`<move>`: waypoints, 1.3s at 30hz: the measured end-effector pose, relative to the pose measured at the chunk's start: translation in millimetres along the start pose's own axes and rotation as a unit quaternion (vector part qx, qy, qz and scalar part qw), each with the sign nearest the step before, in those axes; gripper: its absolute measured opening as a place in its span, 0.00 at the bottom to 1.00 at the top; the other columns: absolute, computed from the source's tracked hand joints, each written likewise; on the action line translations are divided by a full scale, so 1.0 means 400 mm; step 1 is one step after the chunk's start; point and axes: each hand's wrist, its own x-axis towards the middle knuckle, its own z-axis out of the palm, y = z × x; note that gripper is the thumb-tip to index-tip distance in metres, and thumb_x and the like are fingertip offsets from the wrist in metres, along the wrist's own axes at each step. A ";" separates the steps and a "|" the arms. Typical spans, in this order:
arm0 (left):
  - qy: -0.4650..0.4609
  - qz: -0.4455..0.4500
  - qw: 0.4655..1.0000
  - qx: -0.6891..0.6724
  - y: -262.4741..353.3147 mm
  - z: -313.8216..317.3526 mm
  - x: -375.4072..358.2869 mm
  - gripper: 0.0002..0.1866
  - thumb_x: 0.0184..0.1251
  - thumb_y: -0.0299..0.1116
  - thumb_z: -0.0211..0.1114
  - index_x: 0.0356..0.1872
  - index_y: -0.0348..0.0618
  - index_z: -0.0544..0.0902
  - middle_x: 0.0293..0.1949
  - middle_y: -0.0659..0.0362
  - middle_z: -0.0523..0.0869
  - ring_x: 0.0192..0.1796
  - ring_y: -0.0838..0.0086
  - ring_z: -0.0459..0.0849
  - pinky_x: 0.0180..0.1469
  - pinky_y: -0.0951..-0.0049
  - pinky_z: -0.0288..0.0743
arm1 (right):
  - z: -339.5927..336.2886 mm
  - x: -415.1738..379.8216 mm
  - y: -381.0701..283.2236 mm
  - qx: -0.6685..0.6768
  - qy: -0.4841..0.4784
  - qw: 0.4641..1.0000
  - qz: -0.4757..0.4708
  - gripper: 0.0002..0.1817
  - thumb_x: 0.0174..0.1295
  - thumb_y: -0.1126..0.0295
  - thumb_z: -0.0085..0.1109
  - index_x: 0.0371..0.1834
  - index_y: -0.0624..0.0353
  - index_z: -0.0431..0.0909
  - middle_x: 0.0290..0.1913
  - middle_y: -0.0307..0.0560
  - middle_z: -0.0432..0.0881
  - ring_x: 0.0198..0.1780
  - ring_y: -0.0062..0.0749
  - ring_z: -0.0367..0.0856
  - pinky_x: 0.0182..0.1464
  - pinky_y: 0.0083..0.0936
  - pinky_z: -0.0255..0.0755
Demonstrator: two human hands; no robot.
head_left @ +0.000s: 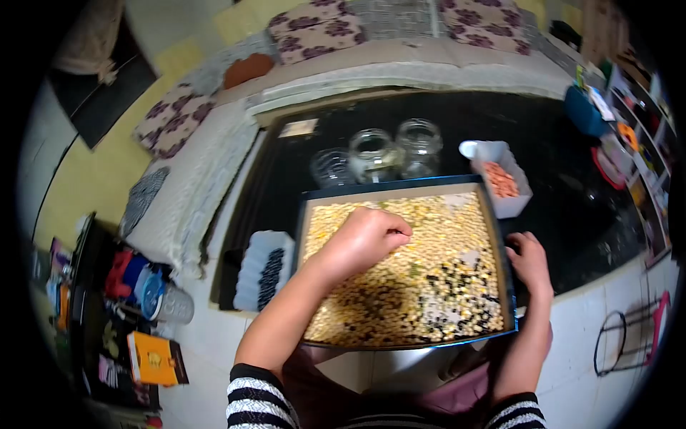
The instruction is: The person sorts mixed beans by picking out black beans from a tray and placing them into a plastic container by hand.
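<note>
A shallow box (509, 307) with dark blue outer edges holds a layer of pale yellow seeds or beans (443, 229). Black beans (457, 289) are mixed in, mostly toward its near right. Over the middle of the box is my left hand (368, 234), thumb and fingers pinched together; whatever they hold is too small to make out. My right hand (530, 263) rests at the box's right side, fingers curled against the edge. Left of the box stands a translucent tray (250, 275) with black beans (270, 275). A similar container (513, 206) at the far right holds orange-pink beans or nuts (500, 180).
Behind the box, several clear glass jars (418, 146) stand on the black tabletop (564, 171). A cushioned sofa (421, 53) wraps the far side. Shelves (643, 136) with assorted items are on the right, and a dark rack (78, 286) is on the left.
</note>
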 end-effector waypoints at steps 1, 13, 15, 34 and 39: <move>0.048 0.025 0.998 0.023 -0.022 -0.032 -0.039 0.09 0.55 0.31 0.65 0.35 0.38 0.83 0.30 0.53 0.85 0.31 0.68 0.84 0.36 0.74 0.76 | 0.003 0.002 0.004 0.000 0.006 1.000 0.002 0.12 0.51 0.71 0.59 0.38 0.63 0.78 0.38 0.54 0.76 0.44 0.47 0.75 0.47 0.34 0.69; 0.161 -0.214 0.962 0.045 -0.234 -0.201 -0.391 0.08 0.54 0.24 0.65 0.36 0.34 0.83 0.26 0.56 0.85 0.29 0.81 0.81 0.33 0.79 0.75 | 0.033 0.031 0.023 -0.071 0.039 0.997 -0.021 0.09 0.49 0.78 0.58 0.34 0.65 0.77 0.31 0.53 0.73 0.34 0.46 0.76 0.37 0.32 0.70; 0.149 -0.248 0.956 0.041 -0.236 -0.194 -0.404 0.09 0.53 0.24 0.65 0.37 0.35 0.83 0.28 0.54 0.85 0.30 0.79 0.82 0.34 0.78 0.75 | 0.034 0.034 0.016 -0.102 0.034 0.994 -0.013 0.09 0.49 0.78 0.58 0.34 0.65 0.77 0.30 0.53 0.73 0.34 0.45 0.76 0.37 0.32 0.70; -0.014 0.097 0.995 0.017 -0.064 0.062 -0.074 0.06 0.53 0.26 0.64 0.33 0.38 0.83 0.30 0.54 0.84 0.33 0.65 0.83 0.38 0.72 0.76 | 0.004 0.005 -0.024 -0.043 -0.008 0.998 0.043 0.11 0.54 0.66 0.58 0.39 0.58 0.79 0.40 0.52 0.76 0.48 0.44 0.74 0.50 0.34 0.69; -0.099 0.091 0.990 -0.041 -0.043 0.194 0.035 0.07 0.54 0.27 0.62 0.33 0.37 0.82 0.31 0.52 0.84 0.34 0.65 0.83 0.40 0.72 0.77 | -0.002 0.004 -0.020 -0.032 -0.020 0.998 0.043 0.13 0.54 0.66 0.57 0.41 0.59 0.78 0.40 0.53 0.76 0.46 0.45 0.75 0.49 0.33 0.69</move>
